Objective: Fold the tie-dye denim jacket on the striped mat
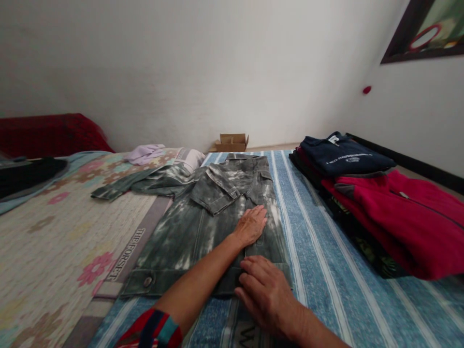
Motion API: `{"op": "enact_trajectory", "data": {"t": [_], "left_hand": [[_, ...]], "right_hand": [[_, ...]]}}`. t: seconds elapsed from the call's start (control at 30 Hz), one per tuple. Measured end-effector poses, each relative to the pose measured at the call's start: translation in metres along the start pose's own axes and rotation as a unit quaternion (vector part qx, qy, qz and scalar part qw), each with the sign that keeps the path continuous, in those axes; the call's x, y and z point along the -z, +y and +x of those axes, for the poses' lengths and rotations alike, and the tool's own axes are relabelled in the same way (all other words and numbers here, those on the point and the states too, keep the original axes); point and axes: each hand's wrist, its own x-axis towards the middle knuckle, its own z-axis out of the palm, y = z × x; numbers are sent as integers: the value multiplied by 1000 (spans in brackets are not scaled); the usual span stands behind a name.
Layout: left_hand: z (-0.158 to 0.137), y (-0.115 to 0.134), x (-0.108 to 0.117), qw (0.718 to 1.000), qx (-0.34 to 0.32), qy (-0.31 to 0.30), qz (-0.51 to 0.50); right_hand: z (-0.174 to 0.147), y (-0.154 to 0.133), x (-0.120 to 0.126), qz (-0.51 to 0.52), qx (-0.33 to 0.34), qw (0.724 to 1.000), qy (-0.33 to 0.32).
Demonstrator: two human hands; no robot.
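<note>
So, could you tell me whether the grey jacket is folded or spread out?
Partly folded: the grey jacket has one sleeve laid across its front, the other stretched out leftward. Both hands press flat on it.

1. Right of the grey denim jacket (pixel 203 217), a strip of striped blue sheet (pixel 308 241) lies bare, open for a hand to pass.
2. Beyond that strip, the stack of folded clothes (pixel 380 203) blocks the way.
3. Left of the jacket, the floral blanket (pixel 65 227) is mostly free; the jacket's sleeve (pixel 137 186) lies across its far part.
</note>
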Motion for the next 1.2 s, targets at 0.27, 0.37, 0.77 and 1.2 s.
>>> {"op": "enact_trajectory", "data": {"t": [0.27, 0.37, 0.77, 1.2], "left_hand": [[-40, 34, 32, 998, 8, -31, -53], [-63, 39, 39, 996, 8, -6, -91], [-119, 36, 52, 975, -45, -29, -217], [-122, 38, 42, 967, -92, -54, -232]], "right_hand": [[-21, 57, 36, 0, -125, 987, 106], [-29, 66, 41, 23, -177, 977, 115], [-72, 37, 58, 100, -262, 960, -19], [-80, 20, 32, -73, -265, 961, 1]]}}
